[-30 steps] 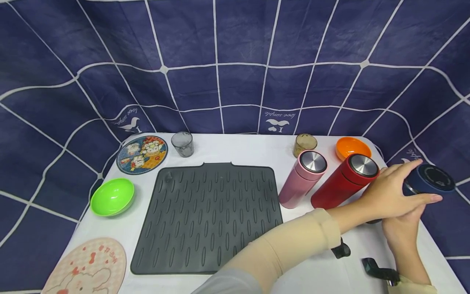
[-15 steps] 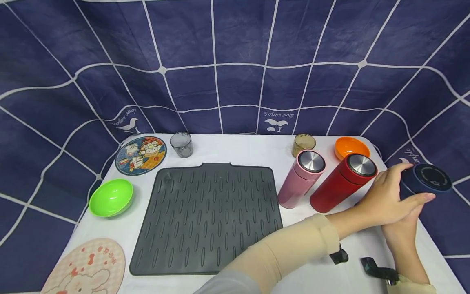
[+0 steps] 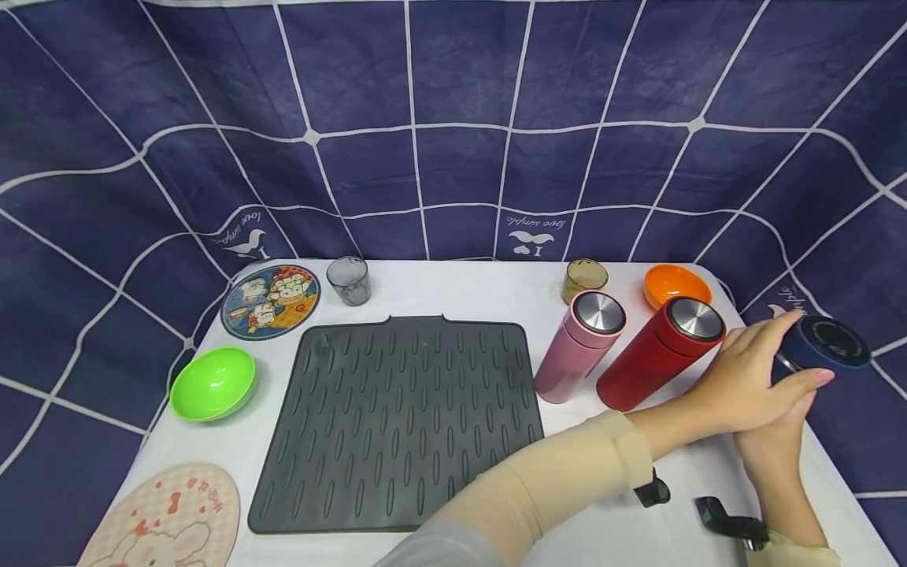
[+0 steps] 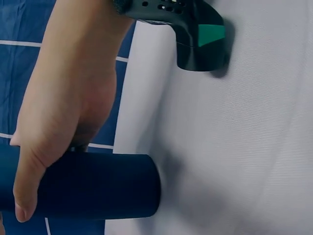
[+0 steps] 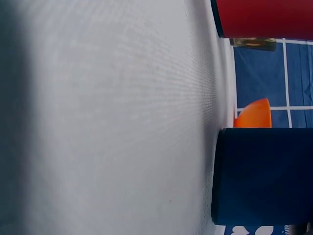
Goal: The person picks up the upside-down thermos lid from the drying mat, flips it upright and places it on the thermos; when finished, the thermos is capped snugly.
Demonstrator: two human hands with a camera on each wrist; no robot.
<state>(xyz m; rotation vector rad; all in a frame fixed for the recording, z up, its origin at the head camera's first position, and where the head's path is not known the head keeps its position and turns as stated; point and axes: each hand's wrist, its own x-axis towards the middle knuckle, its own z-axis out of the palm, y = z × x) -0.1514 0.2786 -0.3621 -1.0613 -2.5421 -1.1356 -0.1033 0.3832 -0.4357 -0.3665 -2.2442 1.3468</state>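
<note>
A dark blue thermos bottle (image 3: 829,342) stands at the table's right edge, its round lid facing up towards the head camera. My left hand (image 3: 754,374) grips it near the top, thumb on the near side and fingers on the far side. Below, my right hand (image 3: 775,433) holds the body, partly hidden by the left hand. In the left wrist view the right hand (image 4: 63,112) wraps the bottle body (image 4: 102,186), thumb across it. The bottle's base (image 5: 264,176) is at the tabletop in the right wrist view.
A red thermos (image 3: 659,358) and a pink thermos (image 3: 577,346) stand left of the hands. Behind them are an orange bowl (image 3: 673,285) and an amber glass (image 3: 584,279). A grey ridged mat (image 3: 400,425), green bowl (image 3: 212,384), grey glass (image 3: 349,281) and two round mats lie left.
My left hand's fingers drew back from the far side of the lid, then reached slightly forward again. The bottle and right hand stay nearly in place; the view shifted slightly.
</note>
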